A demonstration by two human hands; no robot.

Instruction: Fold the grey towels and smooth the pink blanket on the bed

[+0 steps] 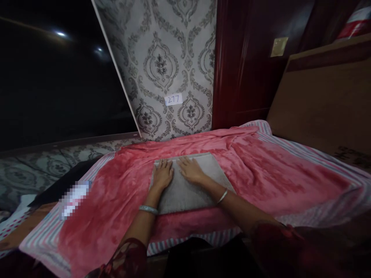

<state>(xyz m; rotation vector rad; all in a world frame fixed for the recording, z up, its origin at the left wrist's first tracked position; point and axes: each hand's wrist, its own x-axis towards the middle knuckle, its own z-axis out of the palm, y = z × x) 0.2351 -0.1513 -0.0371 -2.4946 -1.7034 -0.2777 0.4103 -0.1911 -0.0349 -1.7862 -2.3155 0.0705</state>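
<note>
A folded grey towel lies flat on a pink blanket spread over a table. My left hand rests palm down on the towel's far left part, fingers stretched out. My right hand lies flat beside it near the towel's far edge, fingers also spread. Both wrists wear a bangle. Neither hand holds anything.
A striped cloth shows under the blanket at its edges. A patterned wall panel with a tag reading 277 stands behind. A dark red wooden door is at the back right, a brown board at the right.
</note>
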